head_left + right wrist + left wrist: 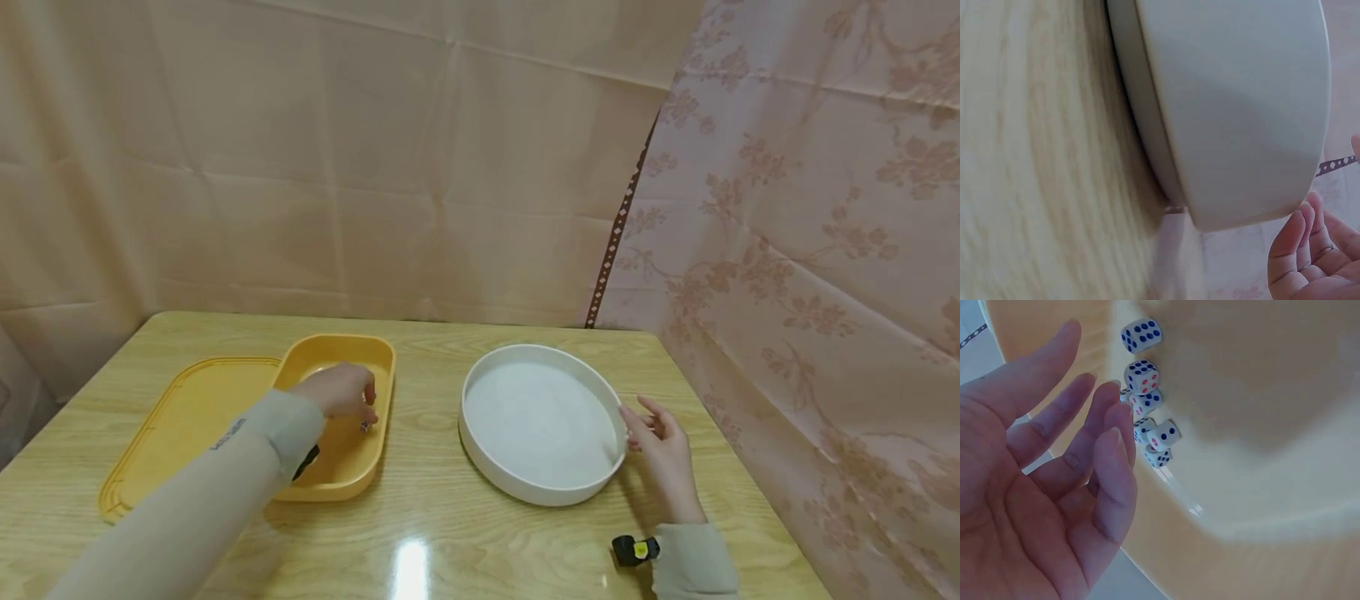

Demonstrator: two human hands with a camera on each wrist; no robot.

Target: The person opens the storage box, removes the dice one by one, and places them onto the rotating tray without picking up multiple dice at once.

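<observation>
My left hand (pixel 341 392) reaches down into a yellow rectangular box (pixel 330 490) on the left of the table. In the left wrist view, its fingers are loosely bent beside several white dice (pixel 1142 377) with blue and red dots. These dice lie clustered along the box's inner wall; the fingertips partly cover some, and no die shows plainly in the grasp. On the right stands a round white tray (pixel 540 493) with a low wall. My right hand (pixel 663 454) is at its right side, fingertips touching the outer wall near the rim.
A flat yellow lid (pixel 198 400) lies to the left of the box, partly under my left forearm. The wooden table (pixel 427 400) shows between box and tray. Beige and pink flowered cloths (pixel 787 250) hang behind and to the right.
</observation>
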